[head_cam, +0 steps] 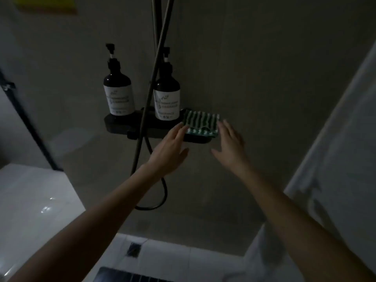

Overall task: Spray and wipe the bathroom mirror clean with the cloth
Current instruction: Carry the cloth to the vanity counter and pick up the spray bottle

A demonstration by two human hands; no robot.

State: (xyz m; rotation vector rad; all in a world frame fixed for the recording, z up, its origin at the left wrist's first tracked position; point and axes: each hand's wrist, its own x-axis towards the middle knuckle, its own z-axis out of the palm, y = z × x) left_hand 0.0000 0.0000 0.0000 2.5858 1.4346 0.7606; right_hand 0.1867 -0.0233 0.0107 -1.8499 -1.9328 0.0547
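- Cloth (200,124): folded, green-and-white striped, lying flat on the right end of the shelf (122,124), just right of two pump bottles (167,98); judged stored there, within reach.
- Left hand (168,151): fingers spread wide, tips touching the cloth's left edge, holding nothing.
- Right hand (228,145): open, at the cloth's right edge, empty.
- Mirror and spray: not in view.

Ribbed cloth (201,124); matt shelf (118,127); glossy bottles (119,94).
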